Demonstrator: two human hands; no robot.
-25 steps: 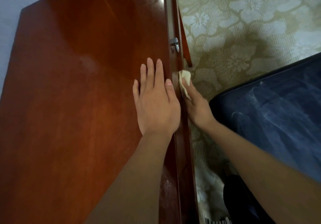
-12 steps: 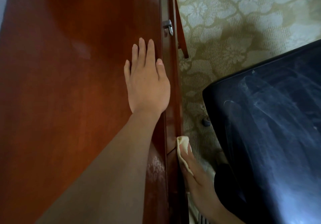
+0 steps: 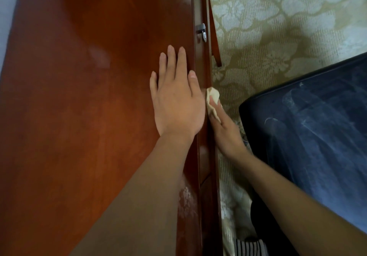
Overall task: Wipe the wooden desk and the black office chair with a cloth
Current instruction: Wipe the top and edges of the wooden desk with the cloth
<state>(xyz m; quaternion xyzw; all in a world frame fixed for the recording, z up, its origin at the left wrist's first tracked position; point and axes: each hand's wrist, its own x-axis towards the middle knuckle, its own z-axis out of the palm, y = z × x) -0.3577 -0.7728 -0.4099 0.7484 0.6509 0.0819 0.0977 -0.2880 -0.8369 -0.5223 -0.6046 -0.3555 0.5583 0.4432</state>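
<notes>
The reddish wooden desk [image 3: 79,116] fills the left half of the view, seen from above. My left hand [image 3: 176,99] lies flat on its top near the right edge, fingers straight. My right hand [image 3: 226,130] presses a small cream cloth [image 3: 211,101] against the desk's side face just below that edge; its fingers lie along the cloth, and whether they curl round it is hidden. The black office chair [image 3: 309,132] stands at the right, its seat streaked with pale dust marks.
A metal drawer handle [image 3: 202,31] sticks out of the desk's front edge farther up. Patterned beige carpet [image 3: 278,27] lies between desk and chair. A whitish smear [image 3: 186,198] marks the desk top near my left forearm. Striped fabric [image 3: 248,247] shows at the bottom.
My right hand with the cloth slid toward me along the desk's side edge, then back away to beside my left hand. My left hand stayed flat on the desk top.
</notes>
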